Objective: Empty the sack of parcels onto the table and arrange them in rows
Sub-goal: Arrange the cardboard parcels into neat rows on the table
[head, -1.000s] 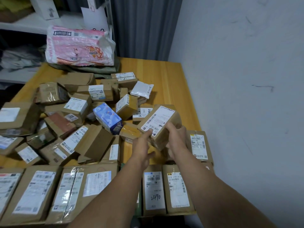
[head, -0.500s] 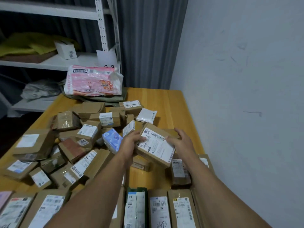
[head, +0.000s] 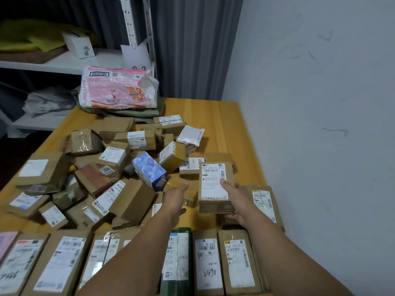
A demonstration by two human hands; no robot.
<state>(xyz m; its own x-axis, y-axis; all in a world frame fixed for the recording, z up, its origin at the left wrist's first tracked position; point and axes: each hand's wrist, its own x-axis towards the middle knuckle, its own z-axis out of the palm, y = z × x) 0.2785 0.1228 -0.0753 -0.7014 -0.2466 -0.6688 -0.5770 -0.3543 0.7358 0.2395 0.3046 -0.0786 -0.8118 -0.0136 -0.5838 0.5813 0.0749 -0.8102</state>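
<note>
Right hand (head: 237, 202) grips brown cardboard parcel with white label (head: 214, 184), thumb on top, fingers underneath. It should be set flush beside flat brown labelled box (head: 264, 201). Left hand (head: 174, 198) fingers outstretched, holding nothing.

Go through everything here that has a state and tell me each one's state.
Right hand: gripping the labelled box, thumb on its label.
Labelled box: label up, held beside the pile.
Left hand: open, stretched toward the pile.
Pile: jumbled, unsorted.
Blue box: tilted on the pile.
Front row: flat, labels up, side by side.
Green sack: flat, under the pink pack.
</note>
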